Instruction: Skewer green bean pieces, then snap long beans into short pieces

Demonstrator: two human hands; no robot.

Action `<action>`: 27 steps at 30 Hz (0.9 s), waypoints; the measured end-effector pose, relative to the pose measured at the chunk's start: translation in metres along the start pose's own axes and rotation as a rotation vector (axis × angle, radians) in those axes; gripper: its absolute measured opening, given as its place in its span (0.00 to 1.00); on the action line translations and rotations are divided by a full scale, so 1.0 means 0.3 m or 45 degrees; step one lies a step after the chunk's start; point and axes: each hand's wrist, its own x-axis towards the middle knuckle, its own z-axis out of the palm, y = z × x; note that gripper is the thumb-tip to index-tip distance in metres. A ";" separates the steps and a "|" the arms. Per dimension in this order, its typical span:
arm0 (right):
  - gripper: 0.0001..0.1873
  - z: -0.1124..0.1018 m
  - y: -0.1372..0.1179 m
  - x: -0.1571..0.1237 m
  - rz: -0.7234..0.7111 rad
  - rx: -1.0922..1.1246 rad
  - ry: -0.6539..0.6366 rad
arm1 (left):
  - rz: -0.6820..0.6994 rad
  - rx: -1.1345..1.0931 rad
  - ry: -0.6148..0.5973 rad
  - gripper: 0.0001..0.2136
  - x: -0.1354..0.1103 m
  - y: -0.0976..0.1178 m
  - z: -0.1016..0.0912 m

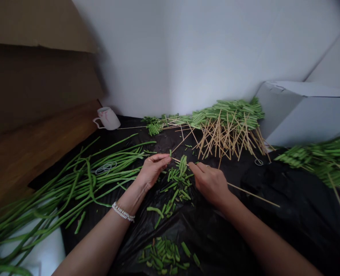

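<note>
My left hand [152, 168] pinches the tip of a thin wooden skewer [253, 194], fingers pressed together near a row of short green bean pieces [182, 165] threaded on it. My right hand [208, 182] is closed over the same skewer, whose bare end runs out to the right across the black plastic sheet [287, 214]. Loose cut bean pieces [172, 199] lie between and below my hands. A beaded bracelet [123, 212] sits on my left wrist.
Long uncut green beans [80, 180] spread to the left. Finished bean skewers [227, 122] are piled at the back, more skewers [322, 159] at the right. A white mug [108, 117] stands by the wall, a white box [307, 113] at the right, cut ends [164, 255] nearby.
</note>
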 end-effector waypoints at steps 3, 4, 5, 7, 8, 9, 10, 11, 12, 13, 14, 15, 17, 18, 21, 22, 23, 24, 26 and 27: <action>0.16 0.002 -0.005 -0.003 0.001 0.010 -0.014 | -0.011 0.025 -0.020 0.14 0.001 -0.004 -0.007; 0.16 0.004 -0.006 -0.005 0.002 0.015 -0.017 | -0.016 0.030 -0.031 0.14 0.001 -0.006 -0.009; 0.16 0.005 -0.007 -0.006 0.004 0.018 -0.019 | -0.019 0.037 -0.041 0.14 0.001 -0.008 -0.011; 0.17 0.008 -0.009 -0.008 0.009 0.021 -0.029 | -0.014 0.061 -0.054 0.14 0.003 -0.011 -0.013; 0.17 0.008 -0.010 -0.008 0.013 0.024 -0.032 | -0.005 0.073 -0.058 0.14 0.003 -0.011 -0.014; 0.17 0.007 -0.011 -0.008 0.019 0.026 -0.032 | 0.004 0.078 -0.063 0.14 0.003 -0.010 -0.014; 0.17 0.006 -0.012 -0.008 0.026 0.029 -0.024 | 0.011 0.075 -0.073 0.14 0.002 -0.008 -0.013; 0.17 0.005 -0.013 -0.007 0.033 0.030 -0.010 | 0.008 0.061 -0.087 0.13 0.001 -0.005 -0.012; 0.17 0.003 -0.014 -0.006 0.040 0.031 0.007 | -0.004 0.039 -0.104 0.13 0.000 -0.001 -0.011; 0.17 0.001 -0.015 -0.005 0.044 0.031 0.021 | -0.025 0.012 -0.121 0.13 -0.001 0.003 -0.010; 0.17 0.000 -0.016 -0.004 0.047 0.032 0.032 | -0.054 -0.016 -0.138 0.12 -0.002 0.006 -0.009; 0.17 -0.001 -0.016 -0.003 0.049 0.034 0.036 | -0.086 -0.045 -0.149 0.12 -0.003 0.009 -0.008; 0.16 -0.001 -0.016 -0.002 0.053 0.041 0.027 | -0.141 -0.100 -0.149 0.11 -0.003 0.010 -0.008; 0.16 0.000 -0.016 -0.003 0.056 0.042 0.022 | -0.160 -0.119 -0.146 0.11 -0.002 0.010 -0.008; 0.16 0.003 -0.019 -0.005 0.059 0.045 0.005 | -0.178 -0.123 -0.146 0.10 0.001 0.009 -0.009; 0.16 0.003 -0.020 -0.005 0.059 0.047 -0.002 | -0.175 -0.111 -0.147 0.10 0.001 0.009 -0.009; 0.16 0.003 -0.022 -0.006 0.061 0.049 -0.010 | -0.172 -0.100 -0.147 0.11 0.001 0.010 -0.010; 0.16 0.002 -0.024 -0.006 0.063 0.051 -0.023 | -0.171 -0.088 -0.146 0.11 0.001 0.011 -0.010; 0.15 -0.001 -0.029 -0.005 0.071 0.052 -0.054 | -0.172 -0.068 -0.150 0.12 0.000 0.014 -0.010; 0.15 -0.003 -0.031 -0.005 0.077 0.053 -0.071 | -0.174 -0.060 -0.152 0.13 -0.001 0.016 -0.010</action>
